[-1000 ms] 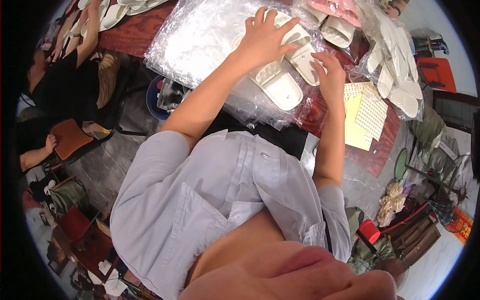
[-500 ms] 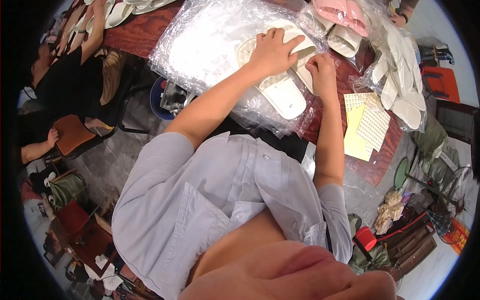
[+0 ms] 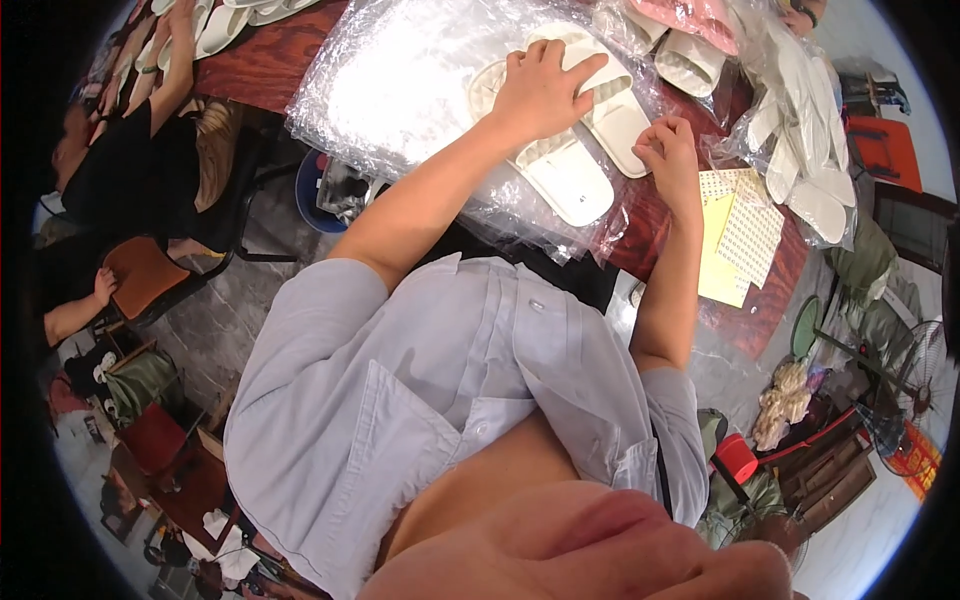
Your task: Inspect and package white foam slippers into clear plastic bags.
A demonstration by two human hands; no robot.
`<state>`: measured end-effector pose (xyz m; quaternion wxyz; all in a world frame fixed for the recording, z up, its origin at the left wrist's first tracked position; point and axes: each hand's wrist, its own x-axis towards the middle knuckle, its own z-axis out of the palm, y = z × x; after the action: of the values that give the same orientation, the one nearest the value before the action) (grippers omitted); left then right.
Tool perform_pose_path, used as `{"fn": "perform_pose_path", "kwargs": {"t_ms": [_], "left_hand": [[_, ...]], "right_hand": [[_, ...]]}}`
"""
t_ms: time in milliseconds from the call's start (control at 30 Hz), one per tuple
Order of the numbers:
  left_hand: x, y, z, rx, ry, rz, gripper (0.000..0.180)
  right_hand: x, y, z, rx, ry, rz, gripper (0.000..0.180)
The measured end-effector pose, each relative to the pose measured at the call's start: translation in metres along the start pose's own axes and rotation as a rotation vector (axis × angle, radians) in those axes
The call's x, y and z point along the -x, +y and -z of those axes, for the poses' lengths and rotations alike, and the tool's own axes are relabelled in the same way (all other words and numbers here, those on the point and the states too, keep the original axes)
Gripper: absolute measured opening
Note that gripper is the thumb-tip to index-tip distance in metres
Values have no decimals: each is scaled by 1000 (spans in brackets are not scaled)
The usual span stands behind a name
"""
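Observation:
A pair of white slide slippers lies side by side on a stack of clear plastic bags (image 3: 380, 90). My left hand (image 3: 540, 95) rests across their straps with its fingers spread, covering part of both. The nearer slipper (image 3: 575, 190) shows its heel toward me; the right-hand slipper (image 3: 612, 118) points away at a slant. Just beyond that slipper's heel is my right hand (image 3: 672, 165), its fingers curled and thumb drawn in toward the fingertips. Whatever may be between them is too small to make out. Below this hand lie yellow sheets (image 3: 735, 235) with rows of small stickers.
Bagged white slippers (image 3: 800, 130) and a pink pair (image 3: 690, 20) pile up at the table's right. A blue bin (image 3: 315, 195) stands under the table's left edge. Farther left, a person in black (image 3: 120, 160) works beside more white slippers (image 3: 225, 30).
My right hand has moved right and a little toward me, off the right-hand slipper's edge. That slipper now lies more fully in view. My left hand stays on the pair.

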<state>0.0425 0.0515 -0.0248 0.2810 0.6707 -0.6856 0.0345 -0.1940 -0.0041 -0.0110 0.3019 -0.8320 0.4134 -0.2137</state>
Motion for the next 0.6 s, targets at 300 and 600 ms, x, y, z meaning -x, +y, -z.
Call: {"fn": "perform_pose_path", "kwargs": {"t_ms": [300, 600], "left_hand": [[1, 0, -1, -54, 8, 3, 52], [4, -1, -5, -6, -21, 12, 50]], "right_hand": [[-1, 8, -8, -242, 123, -156, 35], [34, -52, -6, 152, 320, 142, 16]]}}
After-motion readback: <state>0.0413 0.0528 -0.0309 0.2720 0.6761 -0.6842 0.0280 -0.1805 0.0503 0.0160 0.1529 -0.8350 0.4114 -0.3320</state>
